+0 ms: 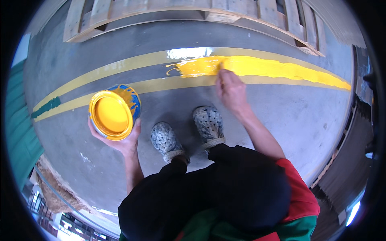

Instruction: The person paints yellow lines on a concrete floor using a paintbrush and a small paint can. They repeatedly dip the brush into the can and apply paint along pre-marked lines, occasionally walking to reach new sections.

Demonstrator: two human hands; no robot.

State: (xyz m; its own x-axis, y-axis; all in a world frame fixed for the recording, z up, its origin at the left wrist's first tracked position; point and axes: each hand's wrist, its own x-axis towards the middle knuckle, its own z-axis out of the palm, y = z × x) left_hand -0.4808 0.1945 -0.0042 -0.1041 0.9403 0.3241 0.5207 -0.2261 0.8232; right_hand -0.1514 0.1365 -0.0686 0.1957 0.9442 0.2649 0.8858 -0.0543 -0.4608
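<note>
My left hand (pixel 129 141) is wrapped round a blue paint can (pixel 137 105), lidless, filled with yellow paint (pixel 112 114) and streaked with it down the side. On the right, my right hand (pixel 234 93) is closed on a paintbrush (pixel 220 66) held low over the floor; its bristles are lost against the paint. Under it runs a wet yellow stripe (pixel 273 68), with a ragged left end. Two pale yellow tape strips (pixel 148 85) border the stripe and the bare grey band to its left.
Wooden pallets (pixel 225 17) lie beyond the stripe. A dark green patch (pixel 48 106) crosses the tapes at the left end. Grey speckled clogs (pixel 165 138) are on my feet, just behind the near tape. Green sheeting (pixel 20 120) hangs at the far left.
</note>
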